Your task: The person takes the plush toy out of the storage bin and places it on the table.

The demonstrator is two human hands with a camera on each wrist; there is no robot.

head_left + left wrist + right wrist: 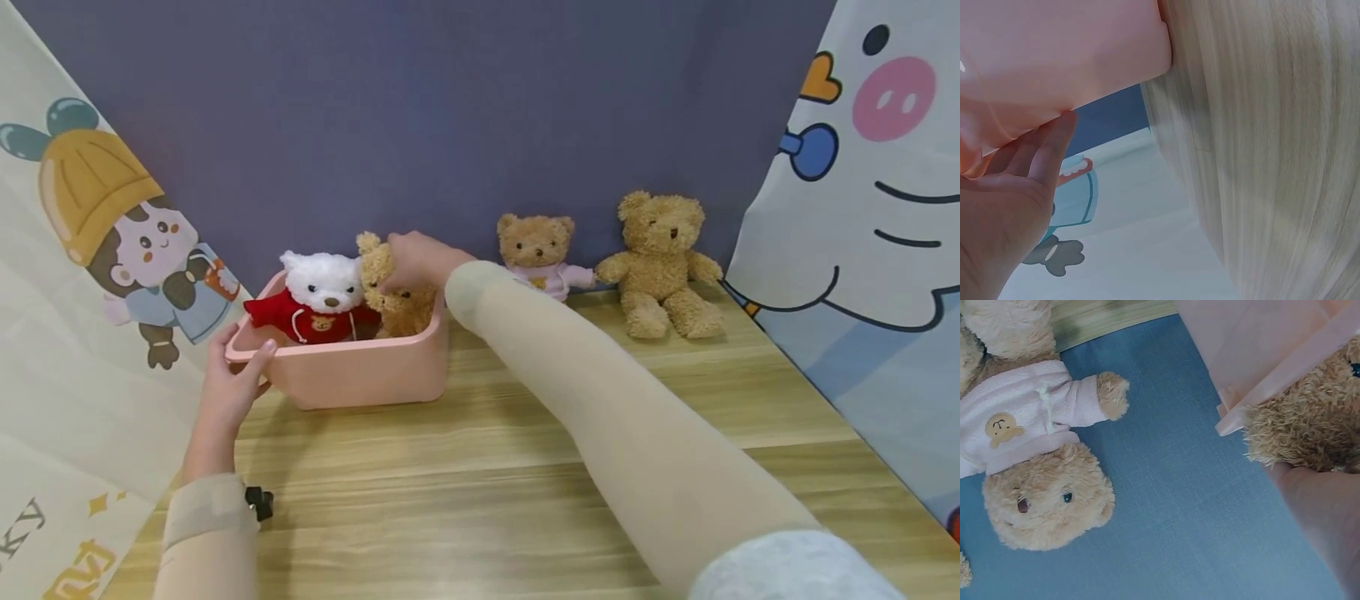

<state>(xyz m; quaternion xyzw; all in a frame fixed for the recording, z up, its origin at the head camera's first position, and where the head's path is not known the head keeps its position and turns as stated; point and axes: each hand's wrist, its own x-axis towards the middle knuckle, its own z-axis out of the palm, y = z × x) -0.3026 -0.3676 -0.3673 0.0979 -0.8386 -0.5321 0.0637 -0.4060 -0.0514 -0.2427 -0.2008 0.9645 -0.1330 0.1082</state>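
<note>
A pink plastic bin stands on the table at the back left. My left hand grips its left end, thumb over the front rim; in the left wrist view the fingers lie against the bin's outer wall. Inside sits a white teddy bear in a red hoodie. Beside it, at the bin's right end, is a curly brown teddy bear. My right hand holds this brown bear by the head, and its fur shows over the rim in the right wrist view. The right fingertips are mostly hidden.
Right of the bin, a small teddy bear in a pale pink top sits against the dark blue backdrop. Farther right sits a larger tan teddy bear. The wood-grain table stretches in front, with printed cloths at both sides.
</note>
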